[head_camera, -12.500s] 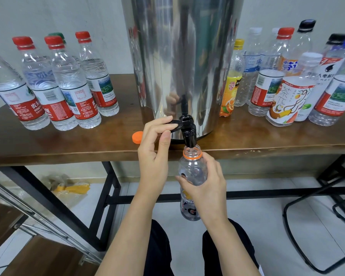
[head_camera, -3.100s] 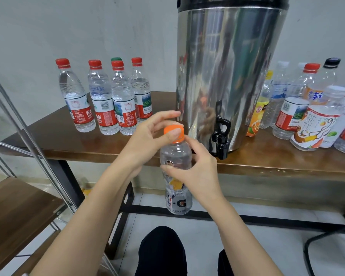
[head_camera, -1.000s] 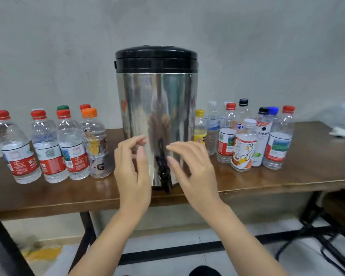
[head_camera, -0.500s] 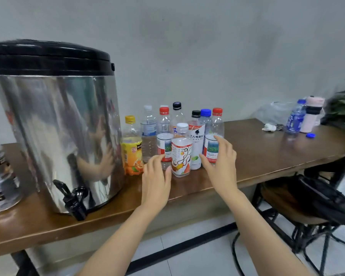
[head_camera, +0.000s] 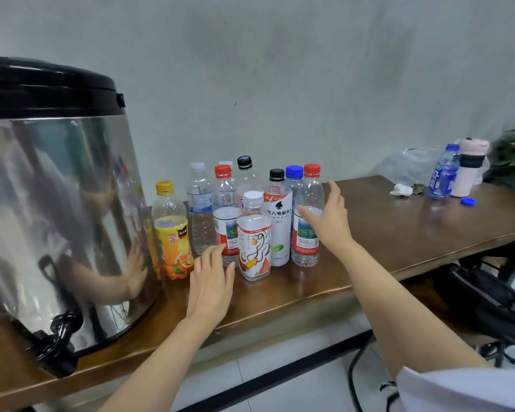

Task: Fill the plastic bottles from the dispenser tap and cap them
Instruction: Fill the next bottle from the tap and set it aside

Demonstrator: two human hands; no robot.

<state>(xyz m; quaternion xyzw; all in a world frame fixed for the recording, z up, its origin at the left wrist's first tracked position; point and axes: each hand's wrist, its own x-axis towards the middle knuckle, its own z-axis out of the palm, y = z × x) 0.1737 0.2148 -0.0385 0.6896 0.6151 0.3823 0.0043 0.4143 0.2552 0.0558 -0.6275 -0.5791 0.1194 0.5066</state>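
Head | left hand (head_camera: 211,281) spread, beside white-capped bottle (head_camera: 253,242) near desk (head_camera: 399,233) front edge | right hand (head_camera: 329,223) spread, at red-capped bottle (head_camera: 306,242)

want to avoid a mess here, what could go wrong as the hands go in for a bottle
1. The cluster of bottles stands packed tight and looks empty, so light; the open right hand, reaching at the red-capped bottle at the cluster's right, could topple its neighbours.
2. The left hand is by the white-labelled bottle, nearest the table edge; a nudge might send it off.
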